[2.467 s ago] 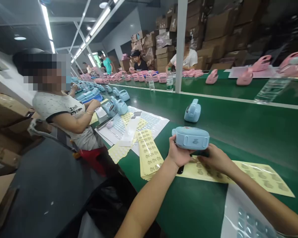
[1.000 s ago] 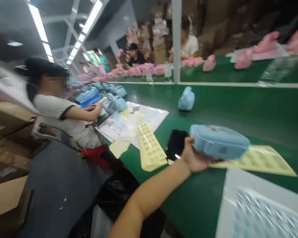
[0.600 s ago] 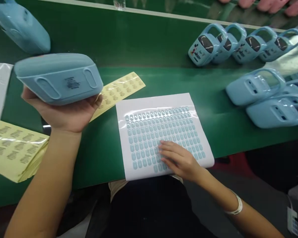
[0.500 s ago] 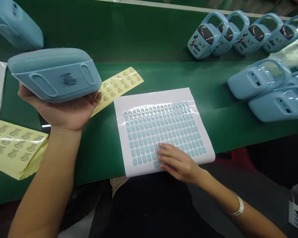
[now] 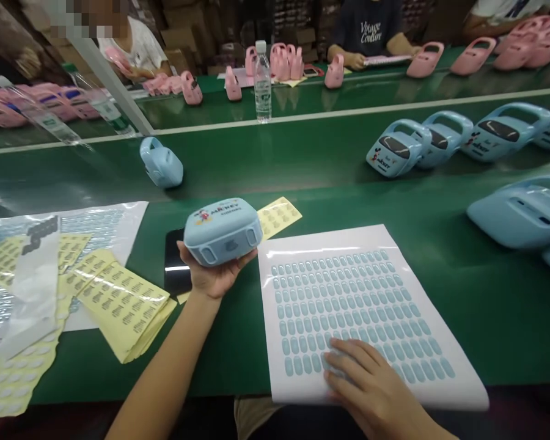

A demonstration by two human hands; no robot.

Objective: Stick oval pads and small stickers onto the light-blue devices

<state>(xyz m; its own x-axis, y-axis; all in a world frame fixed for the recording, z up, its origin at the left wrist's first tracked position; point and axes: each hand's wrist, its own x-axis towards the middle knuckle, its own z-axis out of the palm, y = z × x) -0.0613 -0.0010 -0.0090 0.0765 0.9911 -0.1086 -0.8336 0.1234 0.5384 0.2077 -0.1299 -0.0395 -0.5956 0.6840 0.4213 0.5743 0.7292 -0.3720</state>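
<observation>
My left hand (image 5: 214, 278) holds up a light blue portable speaker (image 5: 222, 231) from below, fingers wrapped round its underside. Its cartoon-printed face points up, and the side facing me has two oblong pads with small dark print between them. My right hand (image 5: 371, 382) rests fingers outstretched on the lower part of a white sheet (image 5: 330, 246) that carries rows of oblong pale blue pads. Its fingertips touch the bottom rows and hide some of them. Behind the speaker lies a yellow label strip (image 5: 282, 215).
A black phone (image 5: 176, 266) and stacked yellow label sheets (image 5: 123, 299) lie to the left. Several blue speakers (image 5: 389, 150) stand at the right, one blue speaker (image 5: 162, 164) at the back left. Beyond are a water bottle (image 5: 263, 85), pink speakers (image 5: 333, 72) and people seated opposite.
The view has tilted up, showing the far bench. The speaker has turned in my left hand so its printed face shows more, and it sits lower. My right hand stays on the sheet.
</observation>
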